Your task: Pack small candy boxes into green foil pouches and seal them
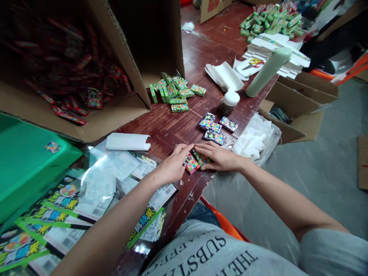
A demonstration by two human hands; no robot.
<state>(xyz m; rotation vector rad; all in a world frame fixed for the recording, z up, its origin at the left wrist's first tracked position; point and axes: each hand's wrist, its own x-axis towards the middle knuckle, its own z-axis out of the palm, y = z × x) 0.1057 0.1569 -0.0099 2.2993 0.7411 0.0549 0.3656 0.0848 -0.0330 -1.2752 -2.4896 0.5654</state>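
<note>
Close to the table's front edge, my left hand curls round a small red candy box. My right hand grips a green candy box right beside it, thumb at the near side and fingers over the far side. The fingertips of both hands meet above the two boxes, hiding their far ends. Just beyond my right hand lie several purple candy boxes in a loose group. Farther back, a pile of green candy boxes spills out by an open carton.
A big carton holds many red boxes at left. Printed plastic bags overlap by my left forearm, near a white sleeve. A jar, a pale green cylinder and scissors stand or lie at right.
</note>
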